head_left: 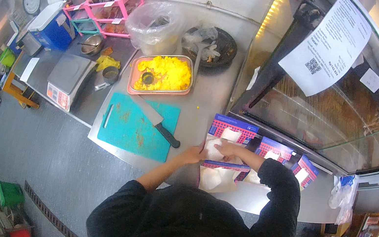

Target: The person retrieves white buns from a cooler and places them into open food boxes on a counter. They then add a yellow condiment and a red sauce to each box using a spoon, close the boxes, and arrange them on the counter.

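Note:
My left hand [195, 154] is closed on the left edge of an opened red and blue cardboard food box [235, 128]. Over that box, my right hand [227, 149] pinches white lining paper [213, 148], though its fingertips are partly hidden. More white paper [211, 177] lies in the box's near part. Two similar boxes, a middle one [276, 148] and a right one [307, 170], stand open to the right, also with white paper. Left of my hands, a large knife [161, 126] with a black handle lies across a teal cutting board [137, 135].
Behind the board sits a metal tray [158, 92] of chopped yellow food with a small round cup in it. A digital scale [68, 74] stands at left. A glass display case [317, 124] bounds the right side, with a printed receipt [327, 46] on it.

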Demonstrator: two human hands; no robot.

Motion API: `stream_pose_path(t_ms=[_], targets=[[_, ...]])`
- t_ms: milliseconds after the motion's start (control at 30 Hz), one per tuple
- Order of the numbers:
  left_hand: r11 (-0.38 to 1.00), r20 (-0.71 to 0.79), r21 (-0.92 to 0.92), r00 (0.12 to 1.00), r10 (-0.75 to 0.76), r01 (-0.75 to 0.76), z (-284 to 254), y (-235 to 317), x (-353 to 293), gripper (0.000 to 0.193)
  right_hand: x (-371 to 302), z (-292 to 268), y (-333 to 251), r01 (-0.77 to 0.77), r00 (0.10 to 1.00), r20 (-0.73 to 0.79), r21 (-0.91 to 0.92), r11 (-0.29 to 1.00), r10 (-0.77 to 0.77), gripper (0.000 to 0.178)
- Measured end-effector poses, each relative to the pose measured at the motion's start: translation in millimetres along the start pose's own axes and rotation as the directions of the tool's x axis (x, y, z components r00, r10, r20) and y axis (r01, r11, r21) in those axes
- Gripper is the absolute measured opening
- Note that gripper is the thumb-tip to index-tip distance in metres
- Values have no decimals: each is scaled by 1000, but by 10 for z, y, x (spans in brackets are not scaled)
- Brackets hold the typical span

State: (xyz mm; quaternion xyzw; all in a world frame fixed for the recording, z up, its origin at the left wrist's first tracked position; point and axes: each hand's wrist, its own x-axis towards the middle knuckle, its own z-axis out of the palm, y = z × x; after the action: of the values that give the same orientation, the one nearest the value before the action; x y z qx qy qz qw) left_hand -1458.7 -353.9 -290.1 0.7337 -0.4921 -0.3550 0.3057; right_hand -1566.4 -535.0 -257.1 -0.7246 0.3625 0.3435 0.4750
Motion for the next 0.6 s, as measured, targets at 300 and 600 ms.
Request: stream_pose_path(t_ms=[300, 600], targets=[[853, -104, 443, 930, 353, -275, -2201, -84, 1496, 24, -398, -201, -73, 129, 976, -73, -559, 819, -203, 65], [822, -688, 555, 623, 371, 123, -3151, -546, 3733, 24, -1528, -29, -327, 294, 840, -505, 114, 949, -200, 49]])
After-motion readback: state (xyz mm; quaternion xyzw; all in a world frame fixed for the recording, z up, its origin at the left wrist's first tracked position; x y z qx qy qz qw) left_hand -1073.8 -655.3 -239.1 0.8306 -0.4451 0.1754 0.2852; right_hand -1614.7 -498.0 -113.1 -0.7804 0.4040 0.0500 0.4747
